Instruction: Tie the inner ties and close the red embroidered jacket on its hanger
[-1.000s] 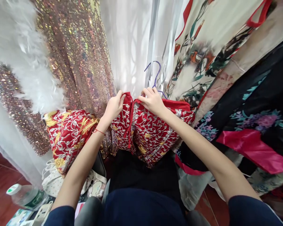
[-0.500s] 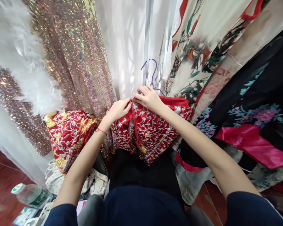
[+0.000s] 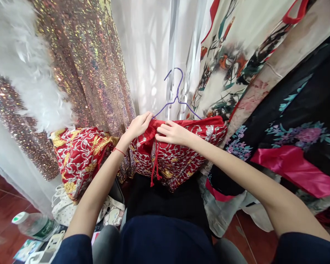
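Okay, so we had the red garment (image 3: 181, 157) right in front of us, its lower part hanging down by the black cloth (image 3: 167, 203) over our lap. The purple hanger (image 3: 179, 84) stood up behind it, both arms running down to the top edge. Our left hand (image 3: 139, 125) had its fingers closed over that edge, just beside one end of the hanger. Our right hand (image 3: 172, 134) was on the front, fingers bent and close together at the top of the red cord (image 3: 156, 165); honestly, we couldn't tell if they were pinching it. The sparkly dress (image 3: 82, 66) hung off to the left, the black dress (image 3: 299, 106) to the right.
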`<move>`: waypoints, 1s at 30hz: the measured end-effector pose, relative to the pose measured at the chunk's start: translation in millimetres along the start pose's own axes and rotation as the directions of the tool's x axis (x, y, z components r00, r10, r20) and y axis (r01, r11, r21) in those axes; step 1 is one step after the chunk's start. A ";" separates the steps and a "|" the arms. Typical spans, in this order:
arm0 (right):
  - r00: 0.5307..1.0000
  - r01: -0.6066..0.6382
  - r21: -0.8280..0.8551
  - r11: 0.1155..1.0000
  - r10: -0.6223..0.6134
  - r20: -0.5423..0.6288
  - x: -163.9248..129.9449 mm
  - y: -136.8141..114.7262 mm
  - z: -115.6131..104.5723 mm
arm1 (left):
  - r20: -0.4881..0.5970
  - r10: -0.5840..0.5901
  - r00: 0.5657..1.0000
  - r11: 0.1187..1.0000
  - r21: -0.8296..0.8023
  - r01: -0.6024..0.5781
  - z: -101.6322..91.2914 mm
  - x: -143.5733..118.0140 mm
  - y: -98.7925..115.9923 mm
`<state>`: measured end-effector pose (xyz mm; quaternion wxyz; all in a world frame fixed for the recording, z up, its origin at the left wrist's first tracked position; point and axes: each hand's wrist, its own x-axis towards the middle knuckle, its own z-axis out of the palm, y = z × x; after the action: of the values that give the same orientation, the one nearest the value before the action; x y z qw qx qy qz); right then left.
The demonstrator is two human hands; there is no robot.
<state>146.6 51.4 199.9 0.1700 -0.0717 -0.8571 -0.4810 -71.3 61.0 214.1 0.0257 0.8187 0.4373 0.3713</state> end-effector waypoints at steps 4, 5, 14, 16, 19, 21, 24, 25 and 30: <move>0.984 0.160 -0.070 0.985 -0.165 -0.072 -1.2 -8.8 3.1 | -0.005 -0.028 1.000 1.000 0.001 0.028 1.6 -0.9 0.7; 0.979 0.184 -0.075 0.980 -0.190 -0.077 -0.5 -10.3 3.3 | -0.002 -0.034 0.999 0.999 0.005 0.034 1.9 -1.3 0.7; 0.843 -0.539 0.570 0.620 0.403 0.357 22.0 30.4 -32.7 | 0.085 0.005 0.996 0.952 -0.304 0.021 -1.5 1.2 -4.8; 0.737 -0.662 0.696 0.278 0.412 0.536 26.1 47.8 -39.8 | 0.083 0.016 0.996 0.935 -0.353 0.015 -4.5 0.1 -7.2; 0.605 -0.666 0.718 -0.203 0.417 0.679 30.2 66.5 -44.0 | 0.163 0.054 0.985 0.894 -0.448 0.025 -13.5 -4.8 -7.4; 0.508 -0.614 0.683 -0.397 0.463 0.726 35.3 73.6 -44.0 | 0.232 0.082 0.969 0.873 -0.485 0.042 -19.5 -8.8 -3.8; 0.386 -0.562 0.656 -0.504 0.541 0.747 52.6 79.1 -43.1 | 0.251 0.095 0.963 0.882 -0.470 0.036 -19.5 -12.4 5.7; 0.365 -0.561 0.651 -0.511 0.554 0.748 61.1 79.8 -42.9 | 0.225 0.083 0.971 0.885 -0.464 0.032 -16.1 -12.5 8.8; 0.428 -0.575 0.663 -0.479 0.515 0.743 110.1 75.2 -36.6 | -0.041 -0.093 0.995 0.909 -0.412 0.068 13.1 -3.4 12.3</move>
<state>73.6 55.5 317.3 0.3729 -0.3910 -0.7265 0.4246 -55.7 54.6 207.2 0.1990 0.7649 0.3836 0.4778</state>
